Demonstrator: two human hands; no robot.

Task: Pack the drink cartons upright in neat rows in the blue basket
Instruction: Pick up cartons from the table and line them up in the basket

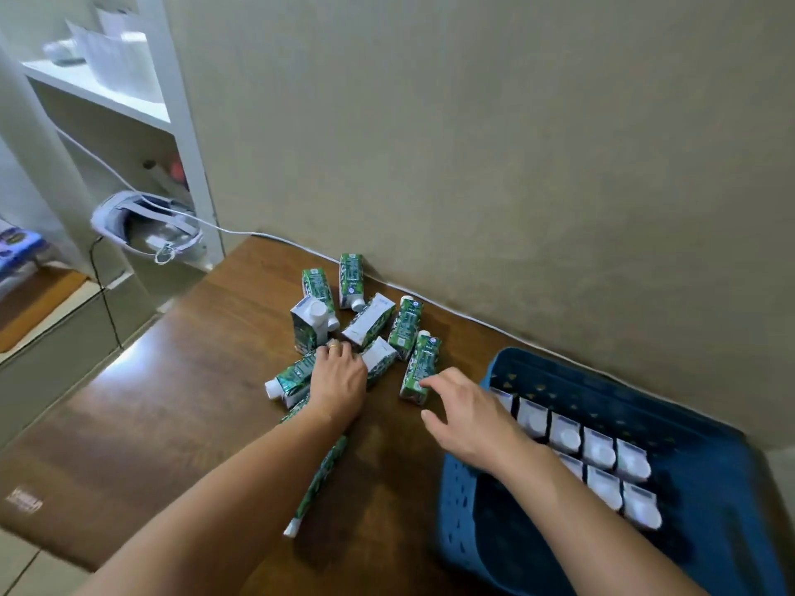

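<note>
Cartons point(370, 324) lie jumbled on the table point(193, 380) beside the blue basket point(611, 380); we judge our left hand point(340, 376), pressed onto them, and open right hand point(469, 417) may topple the upright carton point(307, 322).

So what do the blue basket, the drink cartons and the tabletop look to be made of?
Blue basket: looks like moulded plastic, matt, its walls pierced with small cut-outs.
Drink cartons: coated paperboard by the look, with crisp folded edges, green printed faces and white caps that are probably plastic.
Tabletop: wood or a wood-look laminate, dark brown with grain and a glossy glare patch; which of the two cannot be told.
</note>
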